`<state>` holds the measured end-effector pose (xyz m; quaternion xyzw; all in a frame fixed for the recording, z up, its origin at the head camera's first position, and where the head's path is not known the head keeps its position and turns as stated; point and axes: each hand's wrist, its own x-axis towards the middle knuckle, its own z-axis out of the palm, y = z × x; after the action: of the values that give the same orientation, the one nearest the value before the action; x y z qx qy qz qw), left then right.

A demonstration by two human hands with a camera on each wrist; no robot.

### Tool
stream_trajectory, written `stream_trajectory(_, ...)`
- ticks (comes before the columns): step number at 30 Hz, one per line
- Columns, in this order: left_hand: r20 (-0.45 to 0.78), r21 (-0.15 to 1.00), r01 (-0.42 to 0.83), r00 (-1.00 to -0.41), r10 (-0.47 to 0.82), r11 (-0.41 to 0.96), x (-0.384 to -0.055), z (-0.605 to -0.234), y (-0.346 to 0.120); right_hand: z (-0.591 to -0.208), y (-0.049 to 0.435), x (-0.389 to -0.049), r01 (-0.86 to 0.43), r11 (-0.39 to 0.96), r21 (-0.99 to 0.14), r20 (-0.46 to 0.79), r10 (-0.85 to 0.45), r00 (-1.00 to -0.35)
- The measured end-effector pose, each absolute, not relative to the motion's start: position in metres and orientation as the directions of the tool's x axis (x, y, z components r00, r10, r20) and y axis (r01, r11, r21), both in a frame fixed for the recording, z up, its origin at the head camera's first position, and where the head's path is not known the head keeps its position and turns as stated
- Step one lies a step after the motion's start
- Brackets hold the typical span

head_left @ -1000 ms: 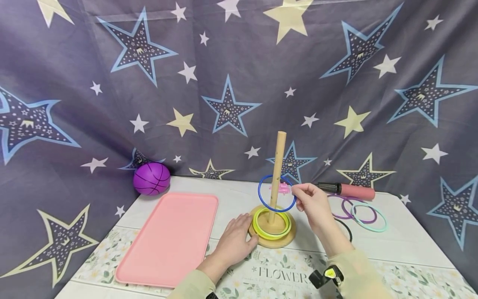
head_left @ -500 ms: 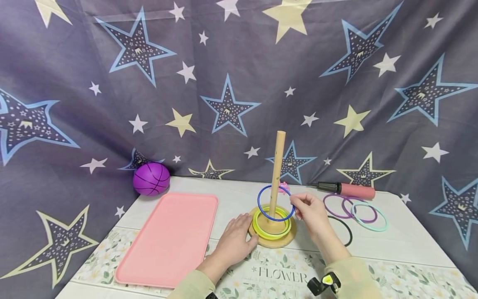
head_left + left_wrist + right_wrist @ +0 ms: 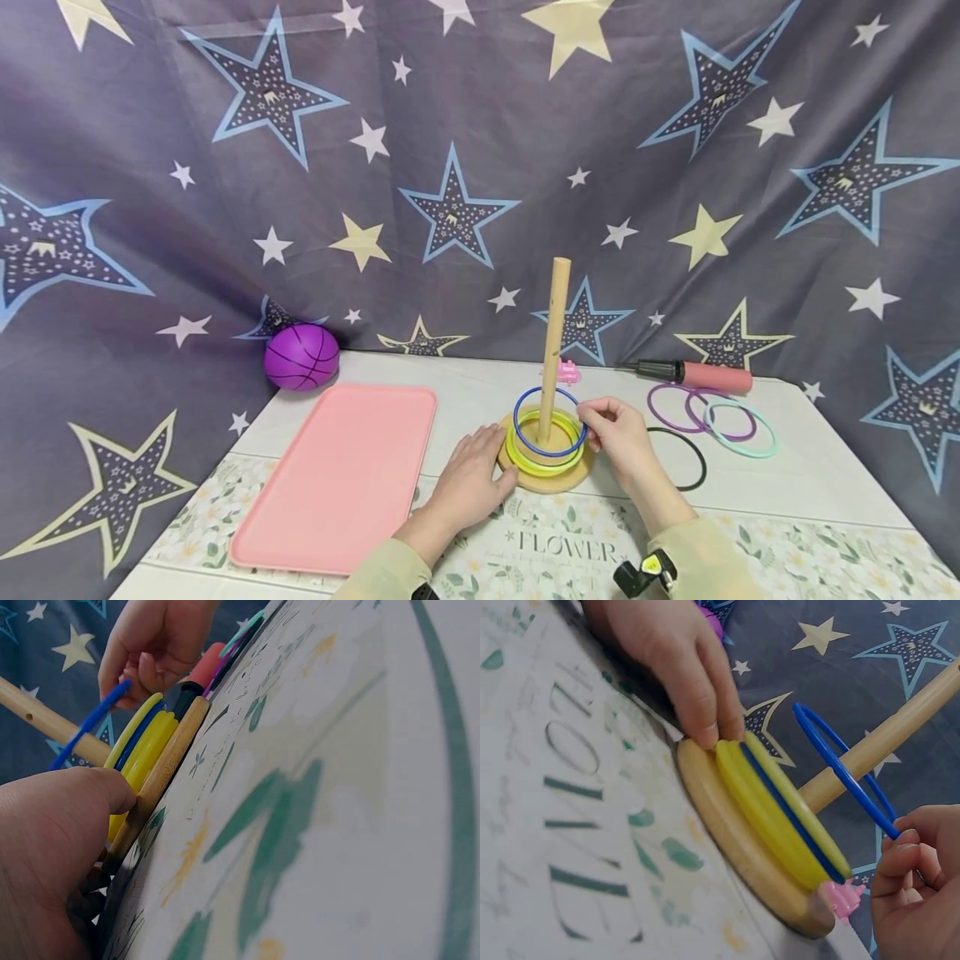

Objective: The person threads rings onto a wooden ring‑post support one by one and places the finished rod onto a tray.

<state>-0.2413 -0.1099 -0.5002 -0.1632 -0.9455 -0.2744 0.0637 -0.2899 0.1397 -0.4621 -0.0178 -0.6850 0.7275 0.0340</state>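
Note:
My right hand [image 3: 621, 433] pinches a thin blue ring [image 3: 842, 772] between thumb and fingertips. That ring encircles the wooden peg [image 3: 556, 333], tilted, low down and above the stacked rings. At the foot of the peg, yellow rings [image 3: 759, 814] lie with another blue ring [image 3: 784, 812] between them. They rest on the round wooden base [image 3: 551, 485]. My left hand [image 3: 471, 477] lies at the base's left side, fingers extended, with fingertips and thumb at its edge. Part of the left fingers is hidden in the left wrist view.
A pink tray [image 3: 341, 483] lies to the left, a purple ball [image 3: 302, 357] behind it. On the right are a black ring [image 3: 703, 467], purple rings [image 3: 651, 408], a turquoise ring [image 3: 776, 437] and a red-and-black hand pump [image 3: 712, 377]. A small pink object [image 3: 568, 372] sits behind the peg.
My right hand has lowered the blue ring along the peg, from well above the stacked rings to close over them. My left hand stays at the base.

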Motion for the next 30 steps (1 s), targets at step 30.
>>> stream_trajectory(30, 0.201, 0.518, 0.335, -0.942, 0.269, 0.787, -0.241, -0.501, -0.11, -0.483, 0.141, -0.292, 0.039, 0.037, -0.999, -0.037, 0.067, -0.997)
